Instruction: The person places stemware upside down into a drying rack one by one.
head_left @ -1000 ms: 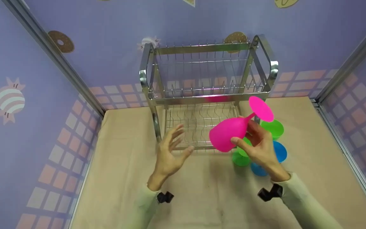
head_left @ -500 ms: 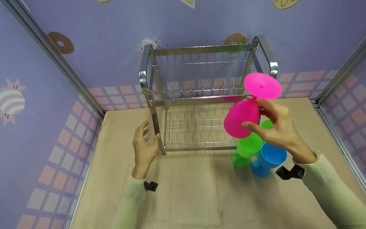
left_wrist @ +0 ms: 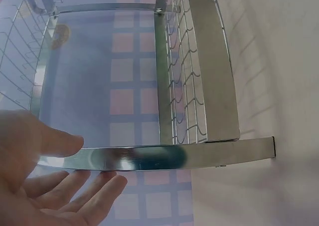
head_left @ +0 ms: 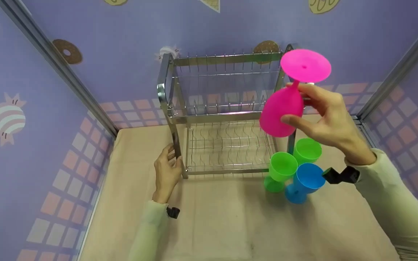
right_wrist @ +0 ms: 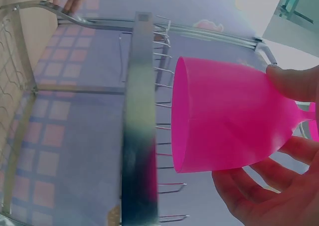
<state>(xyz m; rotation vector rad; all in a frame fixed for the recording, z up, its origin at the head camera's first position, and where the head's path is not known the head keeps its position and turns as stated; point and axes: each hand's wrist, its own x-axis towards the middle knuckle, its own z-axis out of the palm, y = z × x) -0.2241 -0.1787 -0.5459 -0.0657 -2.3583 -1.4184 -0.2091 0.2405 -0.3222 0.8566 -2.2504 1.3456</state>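
In the head view my right hand [head_left: 330,117] grips a pink plastic goblet [head_left: 281,112] by its bowl, upside down and tilted, with the round foot uppermost. It hangs over the right end of the two-tier metal dish rack [head_left: 227,116]. The right wrist view shows the thumb on one side of the goblet's bowl [right_wrist: 229,116] and fingers on the other. My left hand [head_left: 167,174] is at the rack's front left leg; in the left wrist view, thumb and fingers lie on either side of that metal post [left_wrist: 144,157], lightly holding it.
By the rack's right front corner stand a green goblet [head_left: 282,166], another green goblet [head_left: 307,150] behind it and a blue goblet [head_left: 308,177], all upright. A beige cloth [head_left: 216,221] covers the table. Patterned lilac walls [head_left: 122,54] enclose the back and sides.
My right hand has raised the pink goblet up and to the right, turning it more upside down. My left hand has moved left from in front of the rack to its left leg.
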